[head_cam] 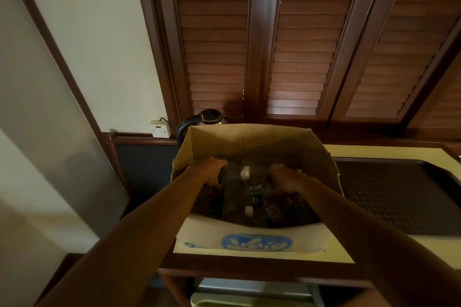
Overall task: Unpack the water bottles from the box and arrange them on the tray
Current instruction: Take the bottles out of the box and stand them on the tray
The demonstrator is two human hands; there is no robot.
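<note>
An open cardboard box (249,139) with a blue logo on its near flap stands on a wooden counter. Several clear water bottles with white caps lie inside it in dim light. My left hand (212,173) is inside the box at its left, wrapped around the body of one lying bottle (233,173). My right hand (287,180) is inside at the right, fingers curled over another bottle (259,190). A dark textured tray (389,197) lies on the counter just right of the box, with nothing on it.
A black and steel kettle (207,119) stands behind the box's far left corner. A wall socket (161,128) with a plugged cable is to its left. Louvred wooden shutters (299,57) rise behind the counter. An open shelf (254,289) lies under the counter.
</note>
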